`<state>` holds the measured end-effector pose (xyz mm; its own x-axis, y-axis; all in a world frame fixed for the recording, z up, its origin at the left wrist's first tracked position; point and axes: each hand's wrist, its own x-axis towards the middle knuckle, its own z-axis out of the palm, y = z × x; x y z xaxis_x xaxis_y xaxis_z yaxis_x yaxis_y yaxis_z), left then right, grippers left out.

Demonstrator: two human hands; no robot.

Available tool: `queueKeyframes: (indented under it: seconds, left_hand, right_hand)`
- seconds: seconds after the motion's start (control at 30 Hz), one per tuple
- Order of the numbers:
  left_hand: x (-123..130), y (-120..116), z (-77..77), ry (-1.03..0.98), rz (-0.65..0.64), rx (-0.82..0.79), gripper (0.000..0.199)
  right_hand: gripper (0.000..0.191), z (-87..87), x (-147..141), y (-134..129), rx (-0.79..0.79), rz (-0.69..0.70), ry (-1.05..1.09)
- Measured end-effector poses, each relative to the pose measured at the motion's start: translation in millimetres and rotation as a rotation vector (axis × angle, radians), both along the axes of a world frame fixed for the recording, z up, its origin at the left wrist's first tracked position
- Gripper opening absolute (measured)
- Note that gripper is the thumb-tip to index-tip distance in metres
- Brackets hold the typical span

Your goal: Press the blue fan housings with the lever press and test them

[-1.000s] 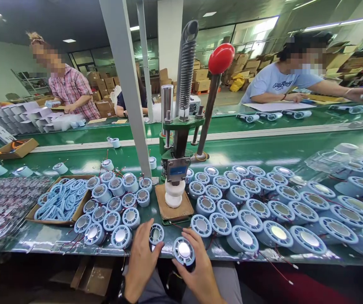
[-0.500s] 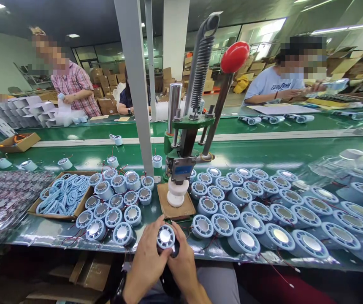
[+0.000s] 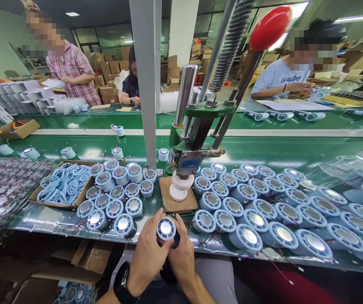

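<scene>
At the lower centre of my feed, the hands, apart a second ago, have closed in together: my left hand (image 3: 148, 245) grasps a light-blue round unit (image 3: 166, 228); my right hand (image 3: 183, 249) curls around its right side, gripping or not I cannot tell. I judge both now serve one piece. Just beyond, mid-frame, stands the hand press (image 3: 198, 131) over its brown board (image 3: 177, 205).

I count: my hands (image 3: 150, 247) (image 3: 181, 249), 2; held blue-rimmed cylinder (image 3: 166, 229), 1, dozens standing; lever press (image 3: 189, 161), 1; ring-filled carton (image 3: 85, 191), 1.
</scene>
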<state>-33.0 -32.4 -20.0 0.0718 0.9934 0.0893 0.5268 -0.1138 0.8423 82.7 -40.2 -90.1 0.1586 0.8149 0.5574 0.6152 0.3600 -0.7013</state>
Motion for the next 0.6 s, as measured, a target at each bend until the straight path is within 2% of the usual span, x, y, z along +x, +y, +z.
queueKeyframes:
  seconds: [0.1, 0.2, 0.27, 0.3, 0.33, 0.4, 0.43, 0.53, 0.6]
  left_hand:
    - [1.6, -2.1, -6.5, -0.046, 0.007, -0.028, 0.075]
    - [4.4, -7.4, -21.1, -0.081, -0.015, -0.005, 0.066]
    - [5.7, -8.2, -27.5, -0.091, -0.021, -0.005, 0.060]
    - [5.9, -6.5, -27.3, -0.095, -0.017, -0.021, 0.059]
    - [5.7, -3.0, -24.2, -0.097, -0.011, -0.043, 0.058]
    - [4.8, 9.5, -9.0, -0.093, -0.005, -0.070, 0.058]
    - [4.4, 18.0, 2.1, -0.090, -0.006, -0.070, 0.057]
    - [6.2, 49.3, 37.5, -0.121, 0.002, -0.020, 0.054]
    - [11.8, 71.0, 52.8, -0.170, 0.002, 0.010, 0.053]
  right_hand:
    - [0.061, 1.2, -1.5, -0.5, 0.003, -0.007, -0.052]
    - [0.051, 8.9, 4.8, -1.8, -0.014, 0.033, -0.174]
    - [0.052, 28.7, 18.7, -0.7, -0.048, 0.128, -0.311]
    - [0.052, 46.1, 28.9, 1.4, -0.052, 0.190, -0.392]
    - [0.052, 69.5, 40.7, 5.1, -0.036, 0.242, -0.468]
    - [0.051, 134.3, 66.9, 18.4, 0.080, 0.260, -0.571]
    - [0.050, 173.8, 79.7, 28.6, 0.164, 0.208, -0.589]
    - [0.042, 298.2, 109.2, 74.9, 0.429, -0.062, -0.557]
    - [0.049, 363.0, 118.6, 114.5, 0.470, -0.213, -0.434]
